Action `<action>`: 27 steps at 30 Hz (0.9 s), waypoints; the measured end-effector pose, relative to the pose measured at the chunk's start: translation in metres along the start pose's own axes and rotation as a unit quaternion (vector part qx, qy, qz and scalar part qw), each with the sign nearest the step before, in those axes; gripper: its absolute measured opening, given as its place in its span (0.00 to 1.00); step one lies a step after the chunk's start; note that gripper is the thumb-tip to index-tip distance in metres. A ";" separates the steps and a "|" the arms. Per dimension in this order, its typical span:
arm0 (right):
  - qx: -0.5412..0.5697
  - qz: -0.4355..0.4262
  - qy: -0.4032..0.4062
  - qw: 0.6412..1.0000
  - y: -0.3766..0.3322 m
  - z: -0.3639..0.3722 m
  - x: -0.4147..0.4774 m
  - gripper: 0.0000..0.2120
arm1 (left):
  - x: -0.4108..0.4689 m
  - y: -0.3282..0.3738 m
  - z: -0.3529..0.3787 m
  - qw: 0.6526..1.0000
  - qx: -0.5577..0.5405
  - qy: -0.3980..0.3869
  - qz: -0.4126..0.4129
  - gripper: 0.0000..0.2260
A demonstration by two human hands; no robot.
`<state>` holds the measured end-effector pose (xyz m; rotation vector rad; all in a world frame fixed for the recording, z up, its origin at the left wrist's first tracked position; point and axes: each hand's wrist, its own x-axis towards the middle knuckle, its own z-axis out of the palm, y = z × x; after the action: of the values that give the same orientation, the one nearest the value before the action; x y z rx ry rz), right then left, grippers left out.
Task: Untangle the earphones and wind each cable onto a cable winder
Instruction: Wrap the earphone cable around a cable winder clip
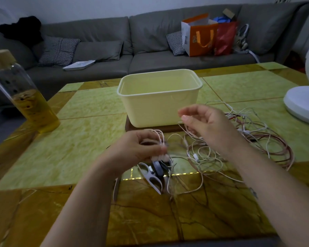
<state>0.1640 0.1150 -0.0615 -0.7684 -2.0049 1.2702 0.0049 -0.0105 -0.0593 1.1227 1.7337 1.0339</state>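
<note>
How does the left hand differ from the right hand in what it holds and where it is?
The left hand grips a bundle of looped pinkish cable; the right hand seems to pinch one thin strand. The left hand is low, near the white clips on the table; the right hand is raised before the cream tub. Both hold cable from the tangle.

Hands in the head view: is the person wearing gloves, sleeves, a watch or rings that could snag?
No. The left hand and right hand are bare, with no gloves, rings or watch showing. Both forearms are uncovered as far as the bottom frame edge, so no sleeves appear. The fingers are blurred, so fine detail cannot be made out.
</note>
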 end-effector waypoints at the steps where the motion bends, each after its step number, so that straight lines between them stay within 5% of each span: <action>1: 0.001 -0.030 -0.040 0.999 -0.002 0.003 -0.002 0.07 | -0.002 0.001 -0.001 0.998 0.033 -0.044 0.001 0.20; 6: -0.049 -0.078 -0.194 0.977 0.002 0.031 -0.011 0.15 | -0.007 0.008 -0.001 0.983 0.111 -0.146 -0.008 0.11; 14: -0.089 -0.106 -0.161 0.977 0.007 0.032 -0.011 0.15 | -0.012 0.009 -0.010 0.973 0.127 -0.191 -0.008 0.12; 18: -0.039 -0.103 -0.186 0.976 0.003 0.036 -0.015 0.07 | -0.013 0.009 -0.010 0.973 0.115 -0.200 -0.004 0.07; 27: -0.005 -0.096 -0.198 0.975 -0.003 0.037 -0.019 0.08 | -0.016 0.006 -0.020 0.981 0.065 -0.184 -0.015 0.16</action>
<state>0.1471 0.0792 -0.0753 -0.3282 -2.3340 1.3776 -0.0079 -0.0284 -0.0442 1.2753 1.5286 0.6516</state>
